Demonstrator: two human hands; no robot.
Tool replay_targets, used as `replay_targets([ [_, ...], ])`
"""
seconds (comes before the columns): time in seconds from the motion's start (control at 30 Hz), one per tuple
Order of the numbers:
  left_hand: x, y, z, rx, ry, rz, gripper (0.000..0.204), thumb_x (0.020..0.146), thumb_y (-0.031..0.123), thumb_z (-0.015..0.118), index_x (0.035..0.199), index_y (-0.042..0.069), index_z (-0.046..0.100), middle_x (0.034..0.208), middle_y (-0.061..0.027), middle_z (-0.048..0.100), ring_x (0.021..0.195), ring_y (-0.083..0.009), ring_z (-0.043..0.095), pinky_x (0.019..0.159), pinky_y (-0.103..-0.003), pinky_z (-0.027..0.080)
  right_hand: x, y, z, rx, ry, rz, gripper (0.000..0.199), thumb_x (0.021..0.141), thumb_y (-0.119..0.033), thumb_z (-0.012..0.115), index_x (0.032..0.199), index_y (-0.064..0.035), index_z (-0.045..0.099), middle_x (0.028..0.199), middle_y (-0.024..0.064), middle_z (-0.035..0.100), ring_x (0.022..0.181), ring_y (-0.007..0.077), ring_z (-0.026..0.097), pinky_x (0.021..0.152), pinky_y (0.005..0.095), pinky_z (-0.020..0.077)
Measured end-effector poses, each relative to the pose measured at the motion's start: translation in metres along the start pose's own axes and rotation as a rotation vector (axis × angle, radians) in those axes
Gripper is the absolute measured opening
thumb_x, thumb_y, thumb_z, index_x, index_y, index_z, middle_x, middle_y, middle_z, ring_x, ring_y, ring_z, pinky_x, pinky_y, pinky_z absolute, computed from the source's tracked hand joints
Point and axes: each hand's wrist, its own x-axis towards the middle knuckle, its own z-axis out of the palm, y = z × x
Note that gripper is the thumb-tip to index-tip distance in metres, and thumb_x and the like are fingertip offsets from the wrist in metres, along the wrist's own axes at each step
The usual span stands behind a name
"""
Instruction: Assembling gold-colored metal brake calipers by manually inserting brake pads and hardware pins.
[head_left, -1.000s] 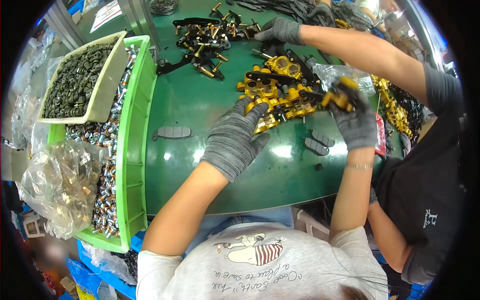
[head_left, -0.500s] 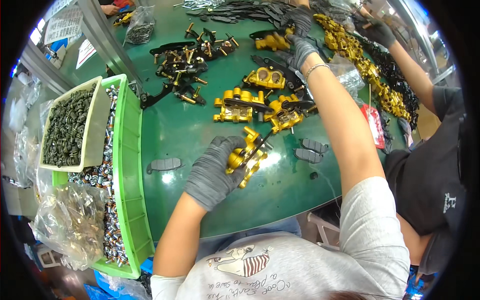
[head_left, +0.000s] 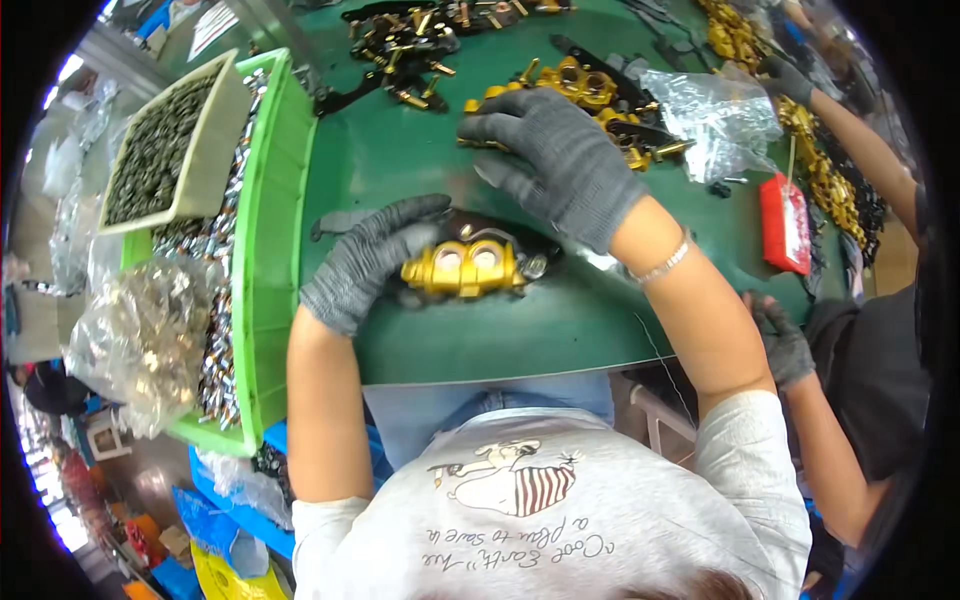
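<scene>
The left hand [head_left: 365,265], in a grey knit glove, curls around the left end of a gold brake caliper [head_left: 465,268] and pins it flat against the green surface [head_left: 480,340], close to the near edge, right in front of the person's body. Its grip is closed on the caliper's side, fingers over the top, so the two round bores face up and stay steady. A dark part seems to lie under or behind the caliper, though the glove and shadow make it hard to tell.

The right hand [head_left: 565,165], also gloved, hovers spread and empty, palm down, above and just beyond the caliper, its fingers reaching toward the pile of gold parts [head_left: 580,85] farther back; its grip holds nothing.

To the left a green bin [head_left: 270,250] full of small shiny fasteners stands along the surface's edge, with a beige tray [head_left: 215,150] of dark screws resting in it, within easy reach of the left hand. A crumpled clear bag [head_left: 715,115] and a red box [head_left: 785,225] lie to the right. A bare strip of green between bin and caliper leaves room to slide the part sideways; the near edge is close, so little room remains toward the body. Another person's gloved hand [head_left: 785,345] hangs below the right edge.
</scene>
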Motion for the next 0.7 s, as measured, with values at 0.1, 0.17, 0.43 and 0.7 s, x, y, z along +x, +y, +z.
replay_targets([
  [0.1, -0.007, -0.004, 0.004, -0.463, 0.032, -0.139, 0.064, 0.080, 0.030, 0.071, 0.129, 0.000, 0.045, 0.117, -0.0121, 0.058, 0.097, -0.0210, 0.060, 0.085, -0.031, 0.050, -0.025, -0.012, 0.005, 0.097, -0.083, 0.153, 0.033, 0.086, -0.022, 0.059, 0.115, -0.0078, 0.059, 0.106, 0.0169, 0.059, 0.100, 0.0342, 0.054, 0.090, 0.0411, 0.0440],
  [0.17, -0.015, -0.004, 0.020, -0.404, 0.205, 0.044, 0.066, 0.079, 0.032, 0.071, 0.131, 0.001, 0.043, 0.124, -0.0137, 0.053, 0.102, -0.0253, 0.058, 0.089, -0.034, 0.048, -0.041, -0.024, 0.010, 0.141, -0.126, 0.235, 0.031, 0.086, -0.020, 0.059, 0.114, -0.0070, 0.059, 0.104, 0.0182, 0.059, 0.098, 0.0358, 0.054, 0.088, 0.0406, 0.0446],
  [0.43, -0.018, -0.024, 0.074, 0.438, 0.485, 0.503, 0.071, 0.074, 0.029, 0.076, 0.131, 0.003, 0.044, 0.127, -0.0188, 0.046, 0.106, -0.0293, 0.055, 0.088, -0.037, 0.049, -0.103, -0.087, 0.014, 0.756, 0.075, 0.511, 0.028, 0.085, -0.008, 0.061, 0.112, -0.0021, 0.059, 0.100, 0.0145, 0.063, 0.088, 0.0265, 0.061, 0.079, 0.0337, 0.0498],
  [0.7, -0.028, -0.003, 0.070, 0.869, 0.410, 0.375, 0.063, 0.072, 0.027, 0.077, 0.125, 0.004, 0.052, 0.120, -0.0188, 0.051, 0.104, -0.0275, 0.057, 0.086, -0.033, 0.049, -0.154, 0.012, -0.031, 0.052, 0.136, 0.759, 0.029, 0.074, -0.008, 0.071, 0.102, -0.0051, 0.065, 0.097, 0.0142, 0.059, 0.084, 0.0269, 0.059, 0.076, 0.0347, 0.0495],
])
